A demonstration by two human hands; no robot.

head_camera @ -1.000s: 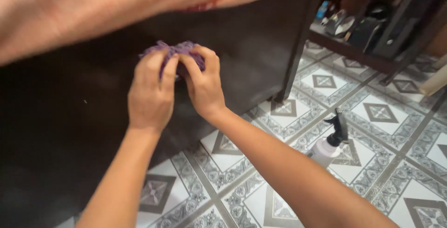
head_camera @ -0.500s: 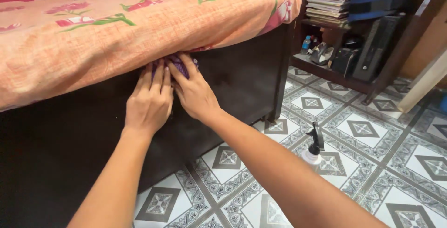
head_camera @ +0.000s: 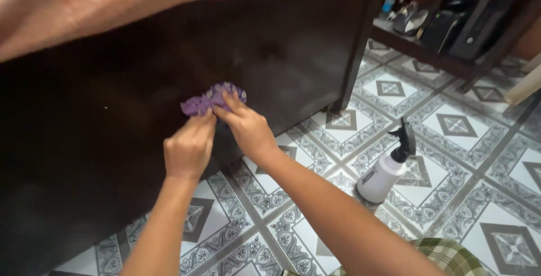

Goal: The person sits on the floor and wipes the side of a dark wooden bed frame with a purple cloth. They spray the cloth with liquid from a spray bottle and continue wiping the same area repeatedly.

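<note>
Floor: pale tiles [head_camera: 451, 124] with grey diamond and scroll patterns are laid across the lower and right part of the view.
Dark panel: a tall, dark brown wooden side [head_camera: 112, 124] of a piece of furniture fills the left and centre; a corner post [head_camera: 360, 45] is set down onto the tiles.
Fabric above: an orange-pink cover [head_camera: 101, 5] is draped over the top edge of the panel (blurred here).
Shelf: a low dark shelf [head_camera: 439, 56] is seen at upper right, with dark objects on it that cannot be made out clearly.
Spray bottle: a white bottle with a black trigger head [head_camera: 386, 171] is stood on the tiles, well apart from the hands, to their right; a small label is carried on its side.
Cloth: a crumpled purple cloth [head_camera: 211, 98] is pressed against the dark panel, at mid-height.
Left hand: the left hand [head_camera: 189, 149] is closed on the lower edge of the cloth.
Right hand: the right hand [head_camera: 248, 129] is laid on the cloth, its fingertips gripping the right part.
Lower edge: a green checked fabric [head_camera: 451, 259] is glimpsed.
</note>
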